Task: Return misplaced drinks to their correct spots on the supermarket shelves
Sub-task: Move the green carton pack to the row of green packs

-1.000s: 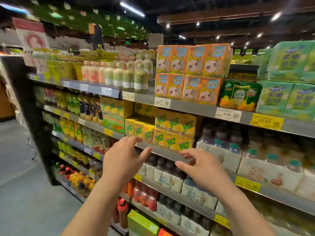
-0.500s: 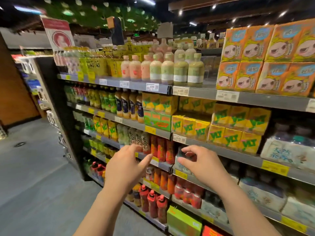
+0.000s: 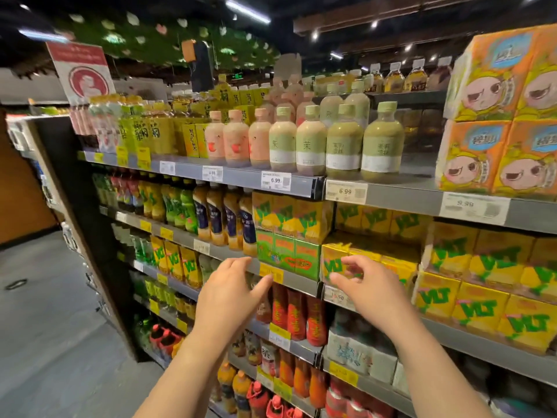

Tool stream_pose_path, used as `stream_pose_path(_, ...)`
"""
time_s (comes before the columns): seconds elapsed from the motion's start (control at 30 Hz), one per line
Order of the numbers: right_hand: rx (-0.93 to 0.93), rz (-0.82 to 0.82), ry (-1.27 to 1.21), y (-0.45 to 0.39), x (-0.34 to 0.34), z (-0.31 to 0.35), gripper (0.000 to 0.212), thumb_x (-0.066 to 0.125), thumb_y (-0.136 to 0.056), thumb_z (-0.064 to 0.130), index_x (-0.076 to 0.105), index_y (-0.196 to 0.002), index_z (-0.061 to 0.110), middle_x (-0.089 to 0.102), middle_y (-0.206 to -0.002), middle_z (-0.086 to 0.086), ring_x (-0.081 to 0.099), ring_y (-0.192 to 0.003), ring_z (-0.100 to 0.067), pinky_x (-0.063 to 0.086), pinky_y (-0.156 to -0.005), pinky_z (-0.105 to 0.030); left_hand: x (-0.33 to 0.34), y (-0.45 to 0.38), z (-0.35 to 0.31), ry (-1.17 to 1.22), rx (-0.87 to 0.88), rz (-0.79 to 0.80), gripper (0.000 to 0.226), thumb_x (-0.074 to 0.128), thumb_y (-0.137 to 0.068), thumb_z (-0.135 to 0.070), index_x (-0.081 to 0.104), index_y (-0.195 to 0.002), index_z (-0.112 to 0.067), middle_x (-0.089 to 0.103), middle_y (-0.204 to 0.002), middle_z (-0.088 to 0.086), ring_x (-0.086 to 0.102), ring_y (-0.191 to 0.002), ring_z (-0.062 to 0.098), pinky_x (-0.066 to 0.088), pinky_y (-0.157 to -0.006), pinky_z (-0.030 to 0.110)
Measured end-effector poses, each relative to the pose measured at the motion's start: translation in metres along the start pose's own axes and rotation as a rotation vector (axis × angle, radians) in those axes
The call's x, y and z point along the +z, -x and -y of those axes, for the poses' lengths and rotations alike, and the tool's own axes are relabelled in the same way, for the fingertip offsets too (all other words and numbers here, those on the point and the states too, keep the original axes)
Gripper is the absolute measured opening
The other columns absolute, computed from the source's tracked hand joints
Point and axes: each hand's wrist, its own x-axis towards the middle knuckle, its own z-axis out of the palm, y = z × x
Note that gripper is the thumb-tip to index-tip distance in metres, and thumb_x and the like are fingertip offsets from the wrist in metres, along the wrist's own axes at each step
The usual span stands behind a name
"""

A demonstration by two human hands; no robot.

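Both my hands are raised in front of the drink shelves and hold nothing. My left hand hovers with fingers spread before the shelf edge under a green carton pack. My right hand has its fingers loosely curled and apart, in front of the yellow tea cartons. Above them stand pink bottles and pale green bottles on the top shelf. Orange-red bottles fill the shelf below my hands.
Orange cartoon-face cartons are stacked at the top right. Dark-labelled juice bottles stand left of the green pack. The grey shelf rail carries price tags. The aisle floor opens to the left beyond the shelf end.
My view has swung left along the shelves, bringing the bottle rows and aisle end closer. Both hands have stayed raised and empty, now in front of the green and yellow cartons.
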Motion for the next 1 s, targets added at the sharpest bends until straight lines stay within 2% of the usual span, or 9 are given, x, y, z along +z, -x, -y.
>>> stream_pose_path(0.13, 0.014, -0.072, -0.058, -0.057, 0.017, -0.003, 0.046, 0.068, -0.088, 0.043, 0.06, -0.129, 0.025, 0.066, -0.12, 0.003, 0.061, -0.094, -0.009, 0.046, -0.079, -0.027, 0.019, -0.066, 0.012, 0.03, -0.03, -0.014, 0.078, 0.055, -0.085, -0.066, 0.045, -0.143, -0.016, 0.056, -0.137, 0.0, 0.054, -0.124, 0.016, 0.048, -0.1, 0.034)
stream_pose_path(0.33, 0.079, -0.17, -0.059, -0.111, 0.039, -0.013, 0.058, 0.068, -0.087, 0.048, 0.055, -0.135, 0.017, 0.062, -0.128, -0.004, 0.059, -0.115, -0.018, 0.044, -0.088, -0.028, 0.054, -0.125, 0.017, 0.126, -0.043, -0.029, 0.078, 0.062, -0.083, -0.06, 0.046, -0.142, -0.011, 0.059, -0.131, 0.005, 0.056, -0.119, 0.02, 0.047, -0.097, 0.034)
stream_pose_path(0.5, 0.157, -0.186, -0.003, -0.14, 0.055, -0.005, 0.066, 0.064, -0.083, 0.063, 0.06, -0.127, 0.015, 0.063, -0.083, 0.005, 0.055, -0.076, -0.013, 0.04, -0.059, -0.026, 0.077, -0.165, 0.031, 0.203, -0.074, -0.045, 0.077, 0.066, -0.083, -0.055, 0.046, -0.14, -0.008, 0.06, -0.128, 0.01, 0.055, -0.118, 0.024, 0.048, -0.096, 0.036)
stream_pose_path(0.63, 0.239, -0.216, -0.032, -0.152, 0.072, 0.007, 0.047, 0.065, -0.081, 0.063, 0.057, -0.09, 0.018, 0.063, -0.085, 0.003, 0.06, -0.081, -0.018, 0.044, -0.064, -0.028, 0.085, -0.197, 0.043, 0.28, -0.065, -0.08, 0.081, 0.067, -0.085, -0.05, 0.039, -0.146, -0.005, 0.053, -0.139, 0.012, 0.048, -0.128, 0.027, 0.041, -0.102, 0.038)
stream_pose_path(0.67, 0.253, -0.226, -0.032, -0.154, 0.076, 0.011, 0.046, 0.065, -0.081, 0.063, 0.055, -0.087, 0.018, 0.063, -0.084, 0.003, 0.06, -0.08, -0.017, 0.044, -0.065, -0.028, 0.087, -0.205, 0.046, 0.277, -0.06, -0.072, 0.079, 0.066, -0.085, -0.051, 0.043, -0.143, -0.004, 0.055, -0.136, 0.013, 0.05, -0.125, 0.028, 0.042, -0.1, 0.038)
stream_pose_path(0.73, 0.304, -0.254, -0.014, -0.157, 0.083, 0.02, 0.049, 0.065, -0.082, 0.062, 0.057, -0.099, 0.016, 0.061, -0.084, 0.001, 0.057, -0.077, -0.016, 0.044, -0.064, -0.026, 0.092, -0.22, 0.053, 0.255, -0.033, -0.04, 0.07, 0.064, -0.084, -0.054, 0.055, -0.126, 0.0, 0.064, -0.119, 0.016, 0.058, -0.109, 0.033, 0.045, -0.088, 0.04)
stream_pose_path(0.83, 0.365, -0.35, 0.049, -0.166, 0.093, 0.03, 0.08, 0.069, -0.076, 0.064, 0.056, -0.123, 0.001, 0.066, -0.089, -0.006, 0.063, -0.09, -0.024, 0.049, -0.071, -0.031, 0.097, -0.237, 0.061, 0.289, 0.037, -0.011, 0.047, 0.067, -0.083, -0.052, 0.064, -0.097, -0.007, 0.067, -0.088, 0.009, 0.062, -0.086, 0.031, 0.043, -0.07, 0.038)
stream_pose_path(0.9, 0.37, -0.41, 0.032, -0.166, 0.1, 0.035, 0.074, 0.073, -0.072, 0.064, 0.059, -0.117, 0.006, 0.067, -0.091, -0.004, 0.064, -0.092, -0.026, 0.05, -0.072, -0.032, 0.097, -0.24, 0.062, 0.347, 0.082, -0.007, 0.041, 0.071, -0.079, -0.052, 0.058, -0.081, -0.013, 0.063, -0.077, 0.004, 0.06, -0.076, 0.027, 0.043, -0.064, 0.036)
stream_pose_path(1.0, 0.368, -0.468, -0.018, -0.164, 0.108, 0.039, 0.069, 0.077, -0.069, 0.062, 0.061, -0.114, 0.013, 0.069, -0.102, -0.002, 0.065, -0.097, -0.024, 0.053, -0.077, -0.033, 0.096, -0.243, 0.063, 0.391, 0.109, -0.01, 0.051, 0.075, -0.072, -0.056, 0.048, -0.071, -0.012, 0.055, -0.067, 0.002, 0.049, -0.063, 0.021, 0.036, -0.057, 0.036)
